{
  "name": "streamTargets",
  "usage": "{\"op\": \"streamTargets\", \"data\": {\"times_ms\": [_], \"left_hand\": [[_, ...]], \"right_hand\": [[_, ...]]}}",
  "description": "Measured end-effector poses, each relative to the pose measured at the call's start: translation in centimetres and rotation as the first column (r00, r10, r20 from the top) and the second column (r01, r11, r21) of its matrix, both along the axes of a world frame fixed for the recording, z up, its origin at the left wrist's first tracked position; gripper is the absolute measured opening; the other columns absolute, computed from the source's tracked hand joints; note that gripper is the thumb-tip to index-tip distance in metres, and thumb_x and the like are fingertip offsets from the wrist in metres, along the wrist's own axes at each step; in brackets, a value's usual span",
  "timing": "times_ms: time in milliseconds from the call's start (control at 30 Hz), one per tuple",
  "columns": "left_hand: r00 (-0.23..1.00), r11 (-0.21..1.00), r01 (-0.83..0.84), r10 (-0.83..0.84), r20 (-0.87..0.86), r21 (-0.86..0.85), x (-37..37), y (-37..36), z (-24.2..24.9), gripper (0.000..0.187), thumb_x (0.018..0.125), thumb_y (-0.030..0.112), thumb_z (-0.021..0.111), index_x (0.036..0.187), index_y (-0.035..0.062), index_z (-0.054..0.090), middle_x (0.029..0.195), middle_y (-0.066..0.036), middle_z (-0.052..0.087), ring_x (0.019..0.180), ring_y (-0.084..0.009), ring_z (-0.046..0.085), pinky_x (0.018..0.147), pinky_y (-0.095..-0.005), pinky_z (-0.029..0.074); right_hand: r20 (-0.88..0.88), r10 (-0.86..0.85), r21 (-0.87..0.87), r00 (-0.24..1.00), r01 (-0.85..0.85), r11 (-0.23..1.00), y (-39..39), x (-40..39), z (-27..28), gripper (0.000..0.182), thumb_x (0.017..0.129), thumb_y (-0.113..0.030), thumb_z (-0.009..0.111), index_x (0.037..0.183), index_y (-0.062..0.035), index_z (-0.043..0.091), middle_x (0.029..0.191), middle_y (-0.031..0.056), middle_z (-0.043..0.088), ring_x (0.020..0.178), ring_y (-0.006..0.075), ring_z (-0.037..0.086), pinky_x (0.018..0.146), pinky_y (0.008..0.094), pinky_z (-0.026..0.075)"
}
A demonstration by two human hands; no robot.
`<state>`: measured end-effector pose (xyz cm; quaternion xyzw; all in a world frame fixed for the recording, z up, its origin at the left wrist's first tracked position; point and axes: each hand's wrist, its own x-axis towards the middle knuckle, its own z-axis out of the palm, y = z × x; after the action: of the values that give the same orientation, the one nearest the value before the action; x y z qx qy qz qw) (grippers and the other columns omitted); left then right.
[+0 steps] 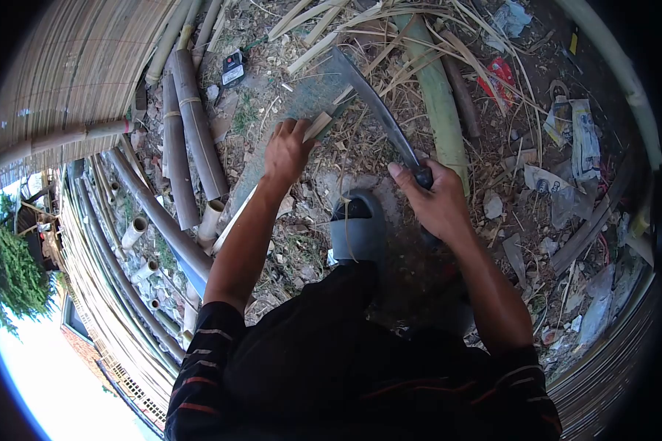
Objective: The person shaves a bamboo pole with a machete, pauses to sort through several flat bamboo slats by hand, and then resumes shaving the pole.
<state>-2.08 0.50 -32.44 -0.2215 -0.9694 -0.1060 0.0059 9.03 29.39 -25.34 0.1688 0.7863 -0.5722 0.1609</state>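
Observation:
My right hand is wrapped round the dark handle of a machete. Its long, slightly curved blade slants up and to the left, the tip lying over the littered ground. In my left hand is a split bamboo strip, gripped with the fingers closed. The strip's far end points up and right toward the blade, and its pale inner face shows beyond my fingers. Below the hands, my foot wears a grey slipper.
A thick green bamboo pole lies beyond the machete. Dark bamboo poles rest at the left, near a woven bamboo screen. Loose bamboo strips are heaped at the top. A red wrapper and plastic scraps litter the right.

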Motion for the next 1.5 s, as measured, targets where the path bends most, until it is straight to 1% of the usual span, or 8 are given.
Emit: {"op": "streamTargets", "data": {"times_ms": [267, 433, 567, 800, 1167, 1300, 1367, 1500], "left_hand": [[0.997, 0.984, 0.002, 0.011, -0.071, 0.181, -1.9, 0.2, 6.0, 0.017, 0.093, 0.009, 0.059, 0.106, -0.0026, 0.06, 0.091, -0.024, 0.063, 0.079, -0.0444, 0.062, 0.072, -0.049, 0.051], [0.996, 0.787, -0.017, 0.068, -0.061, 0.617, -3.2, 1.4, 21.8, 0.019, 0.1, 0.011, 0.061, 0.114, -0.0004, 0.064, 0.094, -0.003, 0.066, 0.083, -0.0076, 0.06, 0.075, -0.0229, 0.048], [0.958, 0.658, 0.052, 0.179, -0.223, 0.751, -3.4, 1.7, 27.9, 0.018, 0.101, 0.01, 0.059, 0.115, -0.0006, 0.062, 0.102, -0.012, 0.07, 0.094, -0.014, 0.065, 0.088, -0.029, 0.052], [0.965, 0.47, 0.221, 0.019, -0.26, 0.854, -2.3, 3.6, 28.9, 0.023, 0.104, 0.012, 0.048, 0.122, -0.0019, 0.05, 0.11, -0.026, 0.066, 0.105, -0.0337, 0.066, 0.097, -0.0443, 0.05], [0.936, 0.463, 0.341, -0.089, -0.339, 0.818, -0.9, 4.2, 29.7, 0.023, 0.105, 0.012, 0.046, 0.125, 0.0021, 0.052, 0.111, -0.028, 0.065, 0.108, -0.0373, 0.065, 0.103, -0.0497, 0.045], [0.936, 0.446, 0.346, -0.102, -0.337, 0.825, -0.3, 4.9, 29.9, 0.02, 0.103, 0.01, 0.052, 0.12, 0.0021, 0.057, 0.109, -0.025, 0.068, 0.104, -0.0305, 0.068, 0.104, -0.0457, 0.049], [0.774, 0.71, 0.203, 0.306, -0.555, 0.674, 0.6, 5.1, 29.8, 0.017, 0.097, 0.006, 0.061, 0.113, -0.0006, 0.061, 0.105, -0.021, 0.069, 0.1, -0.025, 0.069, 0.098, -0.0381, 0.055], [0.735, 0.712, 0.231, 0.318, -0.598, 0.663, 1.9, 5.4, 29.5, 0.018, 0.093, 0.004, 0.067, 0.109, -0.0044, 0.063, 0.103, -0.019, 0.07, 0.095, -0.0215, 0.069, 0.09, -0.031, 0.059]], "right_hand": [[0.037, -0.047, -0.089, 0.998, 0.05, 0.995, 0.8, 0.6, 0.4, 0.051, 0.089, -0.049, 0.072, 0.084, 0.0013, 0.064, 0.061, 0.0032, 0.056, 0.055, 0.012, 0.051, 0.052, 0.0321, 0.042], [0.014, -0.007, -0.088, 1.0, 0.009, 0.996, 0.9, 1.4, 2.3, 0.048, 0.09, -0.047, 0.072, 0.086, 0.0013, 0.065, 0.062, 0.0027, 0.058, 0.056, 0.0112, 0.052, 0.053, 0.0304, 0.042], [-0.176, 0.027, -0.21, 0.984, -0.064, 0.976, 0.9, 1.7, 3.1, 0.041, 0.089, -0.039, 0.075, 0.088, 0.0012, 0.067, 0.063, 0.002, 0.06, 0.056, 0.0079, 0.053, 0.052, 0.0275, 0.042], [-0.495, 0.074, -0.247, 0.866, -0.222, 0.943, 0.3, 2.2, 5.4, 0.03, 0.085, -0.026, 0.08, 0.082, -0.0019, 0.062, 0.057, -0.0023, 0.048, 0.051, 0.0044, 0.041, 0.047, 0.0248, 0.032], [-0.514, 0.114, -0.212, 0.85, -0.254, 0.944, -0.6, 2.0, 7.0, 0.032, 0.086, -0.027, 0.08, 0.083, -0.0011, 0.062, 0.055, -0.0005, 0.052, 0.049, 0.0045, 0.046, 0.046, 0.0241, 0.036], [-0.545, 0.076, -0.238, 0.835, -0.241, 0.941, -1.4, 1.5, 8.0, 0.031, 0.087, -0.027, 0.078, 0.083, -0.0017, 0.061, 0.056, 0.0063, 0.061, 0.049, 0.0116, 0.062, 0.045, 0.028, 0.045], [-0.544, 0.072, -0.246, 0.836, -0.241, 0.939, -2.3, 1.1, 9.9, 0.031, 0.088, -0.026, 0.076, 0.081, -0.0019, 0.059, 0.056, 0.0086, 0.062, 0.049, 0.0177, 0.065, 0.045, 0.0314, 0.047], [-0.647, -0.067, -0.297, 0.759, -0.17, 0.94, -6.2, 0.0, 12.2, 0.025, 0.086, -0.018, 0.077, 0.08, -0.0013, 0.059, 0.056, 0.0089, 0.061, 0.045, 0.0187, 0.062, 0.045, 0.03, 0.046]]}}
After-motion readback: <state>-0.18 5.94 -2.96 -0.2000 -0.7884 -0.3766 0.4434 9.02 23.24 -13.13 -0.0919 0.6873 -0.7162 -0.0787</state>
